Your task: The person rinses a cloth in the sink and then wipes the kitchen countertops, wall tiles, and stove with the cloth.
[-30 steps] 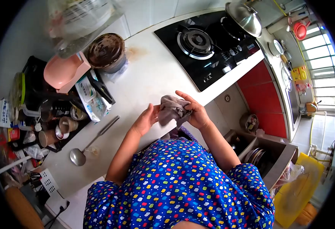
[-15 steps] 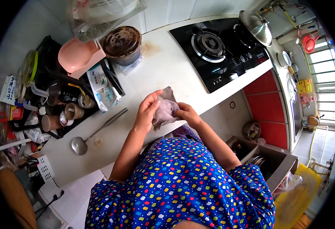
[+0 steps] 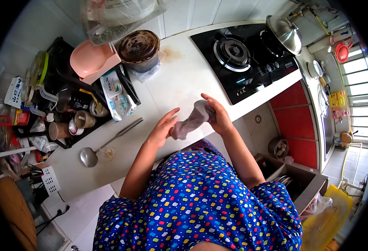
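Note:
A greyish-mauve cloth (image 3: 195, 118), crumpled and slightly blurred, hangs between my two hands above the front edge of the white counter. My right hand (image 3: 219, 116) has the cloth's upper right end against its palm and thumb, with the index finger stretched out over it. At the cloth's lower left end is my left hand (image 3: 162, 129), its fingers extended and apart. Whether the left thumb touches the cloth is hard to make out. To the left, a metal ladle (image 3: 88, 157) lies on the counter.
A black gas stove (image 3: 251, 79) is set into the counter (image 3: 167, 94), with a domed metal lid (image 3: 285, 34) at its far end. On the left stand a lidded pot (image 3: 139, 50), a pink container (image 3: 91, 62) and a rack crowded with jars. An open drawer (image 3: 305, 186) is at lower right.
My hands have moved apart, and my left fingers have come off the cloth and spread. The cloth, earlier bunched and gripped by both hands, is now stretched longer, slanting up toward my right hand.

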Motion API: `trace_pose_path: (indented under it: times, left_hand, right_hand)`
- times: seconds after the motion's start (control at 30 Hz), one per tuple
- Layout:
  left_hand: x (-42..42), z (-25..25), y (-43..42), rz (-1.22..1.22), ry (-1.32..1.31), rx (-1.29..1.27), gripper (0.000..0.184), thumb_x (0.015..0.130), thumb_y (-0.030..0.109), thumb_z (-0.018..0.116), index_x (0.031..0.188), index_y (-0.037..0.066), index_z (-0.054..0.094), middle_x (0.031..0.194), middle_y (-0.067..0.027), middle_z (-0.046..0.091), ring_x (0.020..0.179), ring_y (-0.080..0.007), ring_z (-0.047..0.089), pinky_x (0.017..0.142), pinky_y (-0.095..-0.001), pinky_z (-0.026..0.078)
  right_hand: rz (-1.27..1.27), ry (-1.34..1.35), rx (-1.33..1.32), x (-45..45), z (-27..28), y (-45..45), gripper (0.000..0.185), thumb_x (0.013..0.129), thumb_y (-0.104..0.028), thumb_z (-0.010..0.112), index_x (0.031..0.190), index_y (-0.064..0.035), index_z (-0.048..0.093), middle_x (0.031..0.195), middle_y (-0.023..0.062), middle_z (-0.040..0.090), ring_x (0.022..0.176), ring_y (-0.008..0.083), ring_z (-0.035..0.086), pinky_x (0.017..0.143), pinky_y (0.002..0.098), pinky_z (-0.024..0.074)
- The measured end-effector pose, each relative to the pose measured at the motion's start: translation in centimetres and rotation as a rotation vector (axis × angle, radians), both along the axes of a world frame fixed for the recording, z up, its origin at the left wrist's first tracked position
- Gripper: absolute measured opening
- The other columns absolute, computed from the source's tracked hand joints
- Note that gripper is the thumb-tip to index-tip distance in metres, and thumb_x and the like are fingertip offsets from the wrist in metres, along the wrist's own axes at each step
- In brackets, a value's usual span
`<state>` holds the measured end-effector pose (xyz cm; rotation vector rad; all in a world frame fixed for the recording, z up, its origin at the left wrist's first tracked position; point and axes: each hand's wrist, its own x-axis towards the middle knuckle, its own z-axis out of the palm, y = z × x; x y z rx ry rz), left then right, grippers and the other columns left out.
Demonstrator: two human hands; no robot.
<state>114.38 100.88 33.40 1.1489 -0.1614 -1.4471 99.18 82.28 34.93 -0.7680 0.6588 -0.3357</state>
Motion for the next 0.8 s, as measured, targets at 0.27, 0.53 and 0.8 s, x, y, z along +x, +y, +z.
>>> trace_pose_path:
  times: [0.27,0.53,0.8]
  left_hand:
    - [-2.4,-4.0,0.6,-0.031,0.036,-0.057,0.042,0.094,0.013,0.059,0.134,0.002,0.051,0.106,-0.0048,0.065,0.096,-0.0126,0.063,0.081,-0.0267,0.052]
    - [-2.4,-3.3,-0.6,0.053,-0.69,0.009,0.015,0.08,0.005,0.07,0.095,0.005,0.072,0.08,-0.0004,0.067,0.071,-0.0093,0.059,0.068,-0.0244,0.047]
    - [2.3,1.3,-4.7,0.264,-1.336,-0.141,0.011,0.076,0.006,0.071,0.086,0.008,0.069,0.087,-0.0073,0.064,0.087,-0.0261,0.06,0.081,-0.0371,0.046]
  right_hand:
    - [0.3,0.128,-0.235,-3.2,0.2,0.2,0.116,0.063,0.003,0.083,0.154,-0.0158,0.014,0.141,0.0152,0.038,0.129,0.0276,0.043,0.106,0.0363,0.0404]
    - [0.602,0.597,-0.816,-4.0,-1.2,0.0,0.11,0.062,0.001,0.081,0.152,-0.0197,0.021,0.135,0.0221,0.043,0.123,0.0311,0.048,0.106,0.0376,0.0393]
    - [0.272,0.463,-1.151,-1.2,2.1,-1.3,0.05,0.069,-0.005,0.075,0.118,-0.009,0.065,0.117,0.0147,0.055,0.079,0.0241,0.064,0.074,0.0325,0.0544]
